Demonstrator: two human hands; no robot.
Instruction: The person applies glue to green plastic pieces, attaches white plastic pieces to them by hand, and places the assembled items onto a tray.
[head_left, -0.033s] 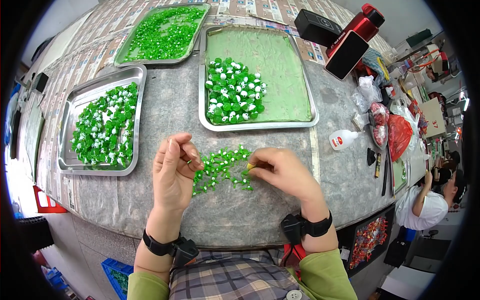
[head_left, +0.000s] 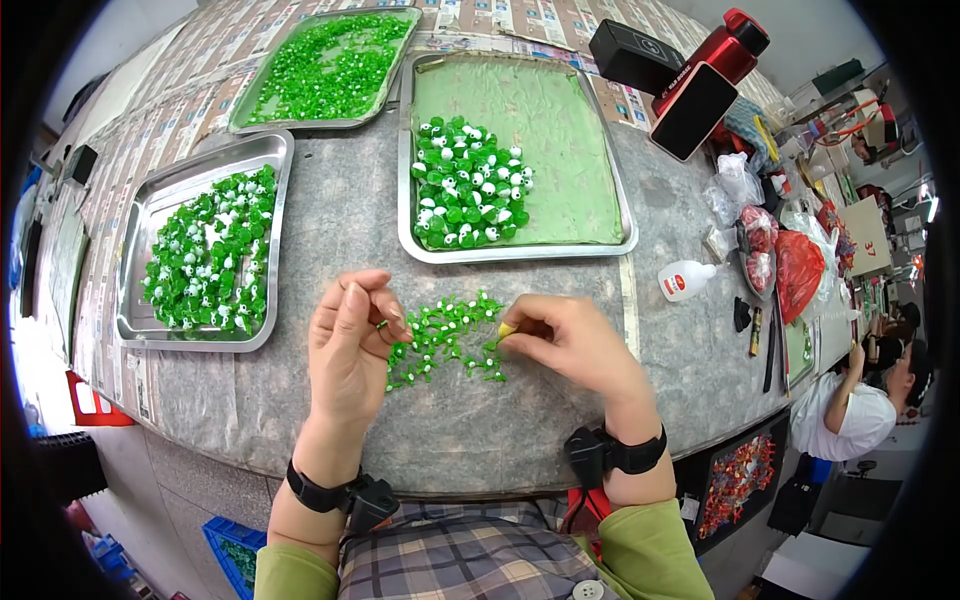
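Loose small green pieces with white, eye-like dots (head_left: 440,330) lie spread on the grey table cover between my hands. My left hand (head_left: 348,345) is raised at the left of this spread, its fingers curled toward the thumb. A bit of green shows between those fingers, a small green piece. On the other side, my right hand (head_left: 575,345) is pinched just above the right edge of the spread. Something small and yellow (head_left: 507,329) shows at its fingertips; whether it is held or worn on a finger I cannot tell.
A metal tray (head_left: 520,254) holds green-and-white pieces on a green lining. Another tray (head_left: 200,344) of them stands left, and a green-filled tray (head_left: 238,124) behind. On the right are a white glue bottle (head_left: 686,280), a phone (head_left: 693,110), a red bottle (head_left: 725,50) and a red bag (head_left: 800,265).
My right hand has shifted very slightly to the right. My left hand has barely moved, and the pieces and trays look the same.
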